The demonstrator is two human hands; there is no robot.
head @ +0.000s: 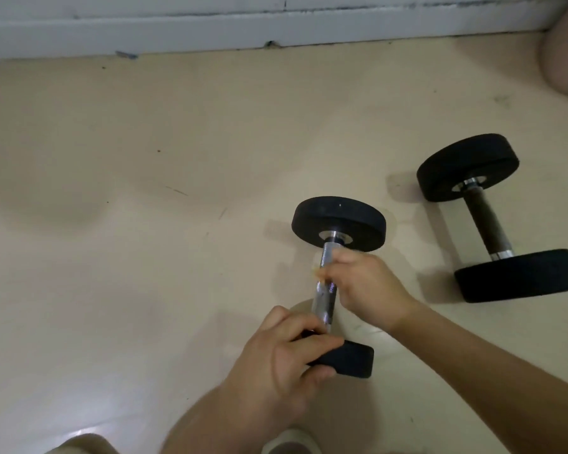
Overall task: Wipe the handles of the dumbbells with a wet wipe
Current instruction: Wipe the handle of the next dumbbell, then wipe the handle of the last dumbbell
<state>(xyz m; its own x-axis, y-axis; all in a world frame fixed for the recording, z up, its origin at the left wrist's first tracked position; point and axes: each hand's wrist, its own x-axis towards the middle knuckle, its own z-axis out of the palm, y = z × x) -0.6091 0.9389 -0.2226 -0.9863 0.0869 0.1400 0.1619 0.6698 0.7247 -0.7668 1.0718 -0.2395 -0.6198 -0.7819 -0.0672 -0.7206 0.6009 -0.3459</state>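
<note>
Lying on the floor, the dumbbell is held at its near weight by the left hand. Its handle is gripped by the right hand over a blurry wipe. Another dumbbell is right of it.

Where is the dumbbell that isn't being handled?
In the head view, the free dumbbell lies on the floor at the right, untouched, beside the right hand on the held dumbbell.
</note>
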